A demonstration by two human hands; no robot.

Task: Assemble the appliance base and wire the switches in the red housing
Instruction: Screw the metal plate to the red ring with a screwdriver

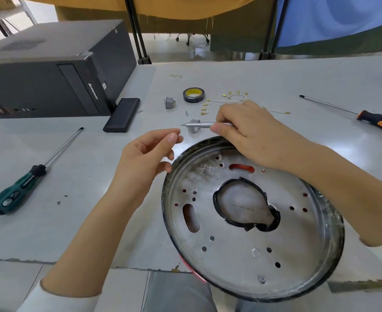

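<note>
Base plate (253, 212), a round dished disc of dull, scuffed metal with a dark rim, lies on the grey table (298, 82) at its near edge, in front of the person. It is pierced by many small round holes and two oblong slots, red showing through several of them. At its middle is a large irregular opening edged with black tape. A single screw head sits near its near rim. Red housing (185, 264) shows only as a thin sliver beneath the plate's near-left edge.

Above the far rim of the plate, the right hand (248, 131) has its fingers curled round a slim silver precision screwdriver (199, 124), pinching the shaft so that the tip points left, level over the table just beyond the plate. The left hand (145, 158) hovers just left of the plate's rim, fingers loosely bent, thumb and forefinger drawn close near the driver's tip; whether anything tiny sits between them cannot be told.

A black computer tower (50, 73) lies on its side at the far left, with a flat black box (122, 114) beside it. A green-handled screwdriver (16, 188) lies at the left, and an orange-handled screwdriver (376, 122) at the right.

Behind the hands sit a roll of black tape (194, 95), white wires (226, 100) with brass terminals, a small grey switch (169, 102), another grey part (194, 127) behind the driver's shaft, and a loose screw (186, 113).
</note>
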